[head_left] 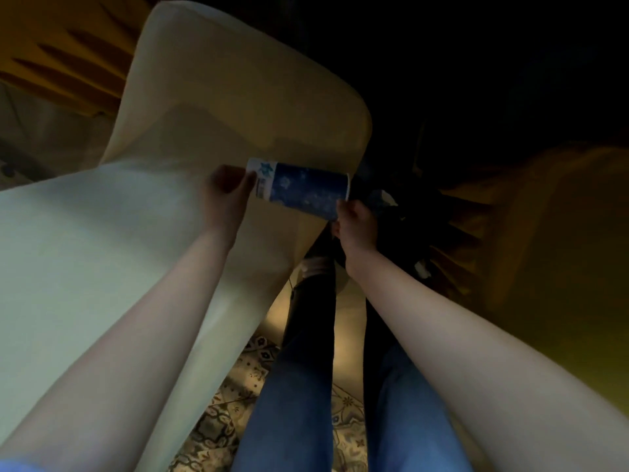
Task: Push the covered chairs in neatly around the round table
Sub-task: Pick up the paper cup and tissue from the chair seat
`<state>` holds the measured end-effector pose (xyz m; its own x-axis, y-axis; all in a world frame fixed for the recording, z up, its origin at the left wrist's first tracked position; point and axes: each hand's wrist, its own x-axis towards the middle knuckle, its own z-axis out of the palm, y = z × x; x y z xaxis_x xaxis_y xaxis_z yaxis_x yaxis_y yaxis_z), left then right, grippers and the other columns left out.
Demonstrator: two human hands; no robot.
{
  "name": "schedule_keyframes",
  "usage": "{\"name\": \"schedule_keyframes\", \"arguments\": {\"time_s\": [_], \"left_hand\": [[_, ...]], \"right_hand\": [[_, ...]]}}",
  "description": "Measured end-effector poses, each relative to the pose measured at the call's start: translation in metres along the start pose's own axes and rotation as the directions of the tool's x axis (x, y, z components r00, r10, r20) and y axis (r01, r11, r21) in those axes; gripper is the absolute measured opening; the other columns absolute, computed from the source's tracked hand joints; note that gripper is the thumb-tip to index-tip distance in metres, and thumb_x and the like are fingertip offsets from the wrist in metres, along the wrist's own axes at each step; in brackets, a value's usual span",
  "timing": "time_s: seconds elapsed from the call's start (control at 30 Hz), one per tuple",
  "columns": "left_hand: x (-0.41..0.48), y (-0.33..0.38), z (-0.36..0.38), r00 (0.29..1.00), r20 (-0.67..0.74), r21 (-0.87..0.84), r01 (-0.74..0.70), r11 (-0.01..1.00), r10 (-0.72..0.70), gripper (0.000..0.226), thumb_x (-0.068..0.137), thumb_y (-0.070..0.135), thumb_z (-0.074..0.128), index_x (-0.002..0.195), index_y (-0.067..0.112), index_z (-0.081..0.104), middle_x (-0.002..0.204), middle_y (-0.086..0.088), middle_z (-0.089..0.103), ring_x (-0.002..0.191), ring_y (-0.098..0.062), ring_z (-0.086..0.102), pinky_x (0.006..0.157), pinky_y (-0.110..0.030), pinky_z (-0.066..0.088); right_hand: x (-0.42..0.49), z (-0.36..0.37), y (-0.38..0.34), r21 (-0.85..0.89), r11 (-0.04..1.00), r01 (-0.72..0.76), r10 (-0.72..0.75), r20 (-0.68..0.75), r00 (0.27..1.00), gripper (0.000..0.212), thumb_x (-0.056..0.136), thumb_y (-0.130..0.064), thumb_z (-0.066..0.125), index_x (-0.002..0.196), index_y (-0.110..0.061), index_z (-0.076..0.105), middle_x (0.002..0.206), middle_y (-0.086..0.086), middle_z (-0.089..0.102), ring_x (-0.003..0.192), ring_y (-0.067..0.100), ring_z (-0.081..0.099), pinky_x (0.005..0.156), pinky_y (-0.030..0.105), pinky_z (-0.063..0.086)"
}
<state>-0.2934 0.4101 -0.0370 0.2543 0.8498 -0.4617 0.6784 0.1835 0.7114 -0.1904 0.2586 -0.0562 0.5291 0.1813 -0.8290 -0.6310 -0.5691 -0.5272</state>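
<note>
Above the covered chair (190, 137): left hand (227, 185) and right hand (355, 221) each have fingers closed on opposite ends of a blue packet (303, 189).

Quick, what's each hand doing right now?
Left hand: closed on the white end of the blue packet.
Right hand: closed on the packet's other end.

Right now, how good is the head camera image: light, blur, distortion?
Head view: dim overall, upper right almost black; left hand smeared by motion blur; blue packet and right hand sharper; wide-angle lens bends the covered chair and stretches both forearms.
</note>
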Motion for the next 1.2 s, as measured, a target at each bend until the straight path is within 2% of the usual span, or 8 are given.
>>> {"name": "schedule_keyframes", "arguments": {"time_s": [0.17, 0.33, 0.4, 0.57, 0.7, 0.8, 1.0, 1.2], "left_hand": [[-0.052, 0.001, 0.042, 0.995, 0.036, 0.018, 0.092, 0.996, -0.093, 0.010, 0.086, 0.020, 0.065, 0.080, 0.014, 0.061, 0.072, 0.005, 0.060, 0.067, -0.010, 0.057, 0.059, -0.019, 0.045], [-0.101, -0.005, 0.082, 0.899, 0.173, -0.102, 0.423, 0.901, -0.402, 0.014, 0.086, 0.017, 0.066, 0.092, 0.006, 0.061, 0.102, -0.020, 0.066, 0.097, -0.035, 0.064, 0.087, -0.050, 0.053], [-0.117, -0.009, 0.097, 0.871, 0.176, -0.077, 0.477, 0.876, -0.458, 0.018, 0.087, 0.014, 0.064, 0.098, 0.001, 0.061, 0.106, -0.023, 0.065, 0.095, -0.030, 0.064, 0.088, -0.042, 0.052], [-0.150, -0.012, 0.121, 0.749, 0.345, 0.024, 0.596, 0.802, -0.567, 0.031, 0.094, 0.012, 0.047, 0.124, 0.008, 0.053, 0.102, -0.005, 0.063, 0.083, -0.015, 0.059, 0.063, -0.022, 0.046], [-0.169, -0.011, 0.135, 0.804, 0.350, 0.166, 0.453, 0.876, -0.482, 0.048, 0.094, 0.019, 0.049, 0.140, 0.015, 0.036, 0.134, -0.006, 0.050, 0.118, -0.026, 0.049, 0.092, -0.032, 0.038], [-0.183, -0.007, 0.144, 0.816, 0.377, 0.171, 0.404, 0.898, -0.439, 0.055, 0.095, 0.023, 0.049, 0.145, 0.016, 0.028, 0.143, -0.007, 0.044, 0.128, -0.027, 0.044, 0.107, -0.039, 0.036], [-0.213, 0.009, 0.164, 0.877, 0.424, 0.274, 0.113, 0.955, -0.226, 0.062, 0.096, 0.028, 0.046, 0.148, 0.012, 0.017, 0.152, -0.010, 0.029, 0.139, -0.025, 0.029, 0.113, -0.029, 0.021], [-0.240, 0.013, 0.159, 0.862, 0.503, 0.465, -0.205, 0.861, -0.066, 0.063, 0.097, 0.037, 0.041, 0.149, 0.015, 0.015, 0.157, -0.009, 0.015, 0.145, -0.027, 0.010, 0.116, -0.047, 0.012]], "right_hand": [[0.005, -0.053, 0.009, 0.022, 0.999, -0.045, 0.048, -0.147, 0.988, 0.013, 0.094, -0.028, 0.053, 0.088, -0.019, 0.060, 0.102, 0.007, 0.062, 0.101, 0.027, 0.060, 0.093, 0.045, 0.049], [0.006, -0.106, 0.017, -0.033, 0.999, -0.028, 0.022, -0.154, 0.988, 0.023, 0.094, -0.013, 0.046, 0.112, -0.015, 0.060, 0.113, 0.005, 0.061, 0.102, 0.018, 0.056, 0.085, 0.028, 0.043], [0.003, -0.123, 0.022, 0.017, 0.998, -0.058, 0.059, -0.071, 0.996, 0.031, 0.096, -0.013, 0.043, 0.123, -0.019, 0.055, 0.126, 0.007, 0.057, 0.110, 0.020, 0.054, 0.096, 0.034, 0.044], [-0.002, -0.153, 0.028, 0.024, 0.992, -0.125, 0.123, 0.088, 0.989, 0.047, 0.098, -0.012, 0.037, 0.143, -0.027, 0.034, 0.146, 0.005, 0.039, 0.129, 0.023, 0.041, 0.109, 0.040, 0.035], [-0.007, -0.170, 0.034, -0.172, 0.985, 0.017, 0.019, 0.206, 0.978, 0.050, 0.099, -0.015, 0.038, 0.147, -0.023, 0.025, 0.152, 0.004, 0.030, 0.136, 0.023, 0.032, 0.102, 0.023, 0.025], [-0.011, -0.181, 0.044, -0.218, 0.974, 0.058, 0.001, 0.262, 0.965, 0.053, 0.100, -0.020, 0.037, 0.149, -0.022, 0.018, 0.155, 0.002, 0.022, 0.142, 0.021, 0.022, 0.107, 0.025, 0.020], [-0.023, -0.197, 0.054, -0.384, 0.903, 0.190, -0.072, 0.300, 0.951, 0.056, 0.100, -0.023, 0.036, 0.150, -0.013, 0.015, 0.158, 0.006, 0.011, 0.145, 0.021, 0.012, 0.116, 0.030, 0.011], [-0.050, -0.209, 0.065, -0.598, 0.730, 0.332, -0.207, 0.269, 0.941, 0.056, 0.100, -0.028, 0.035, 0.149, -0.010, 0.016, 0.158, 0.012, 0.013, 0.144, 0.027, 0.015, 0.116, 0.037, 0.015]]}}
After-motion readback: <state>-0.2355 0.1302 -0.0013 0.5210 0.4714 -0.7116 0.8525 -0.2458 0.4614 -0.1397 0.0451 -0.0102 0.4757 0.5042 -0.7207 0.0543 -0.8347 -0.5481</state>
